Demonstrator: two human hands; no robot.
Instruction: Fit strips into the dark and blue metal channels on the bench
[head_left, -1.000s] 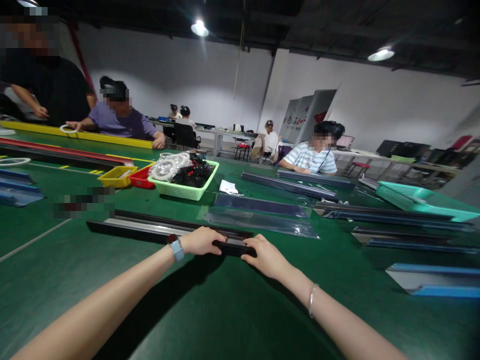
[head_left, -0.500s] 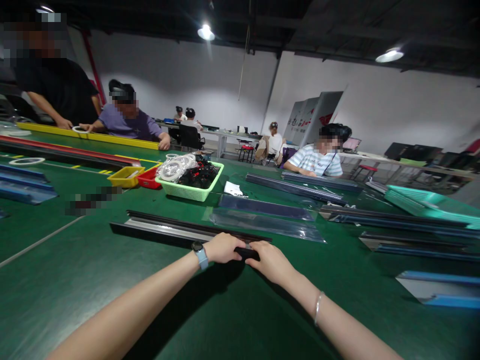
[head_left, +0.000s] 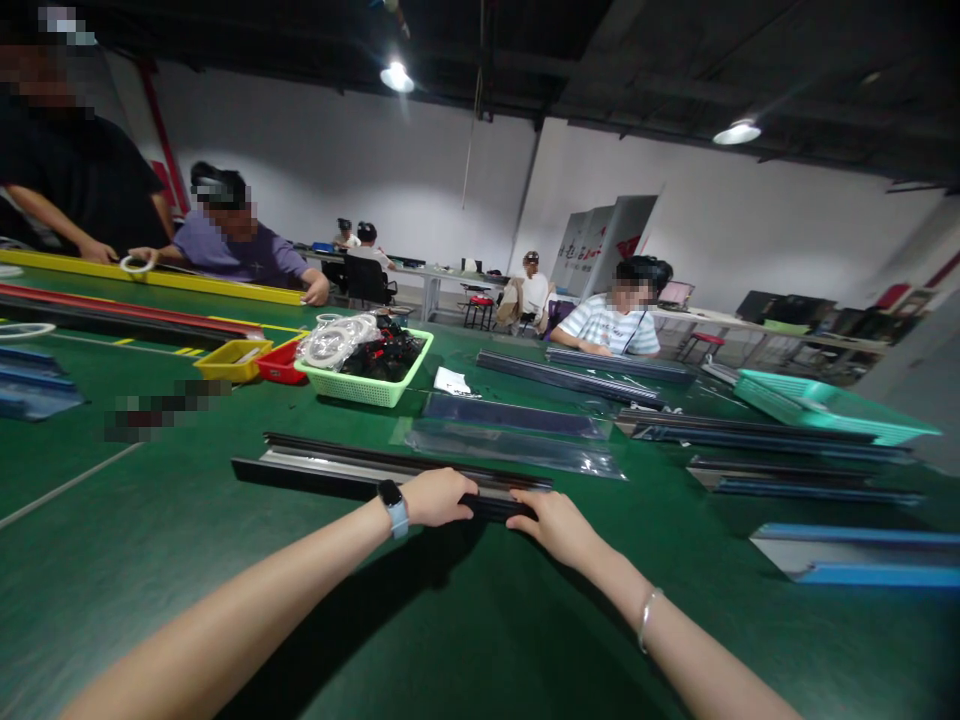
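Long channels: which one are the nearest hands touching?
The black, silver-lined channel, front centre: it alone has the left hand and right hand on it.

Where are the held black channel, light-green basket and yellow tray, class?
Black channel [head_left: 322,483]: head view, near wall.
Light-green basket [head_left: 352,388]: head view, front wall.
Yellow tray [head_left: 225,369]: head view, front wall.

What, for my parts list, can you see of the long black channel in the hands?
This long black channel, metal or plastic by its look, has two raised walls flanking a silvery strip. It appears to rest open side up on the green tabletop; the left hand and right hand hold its right portion.
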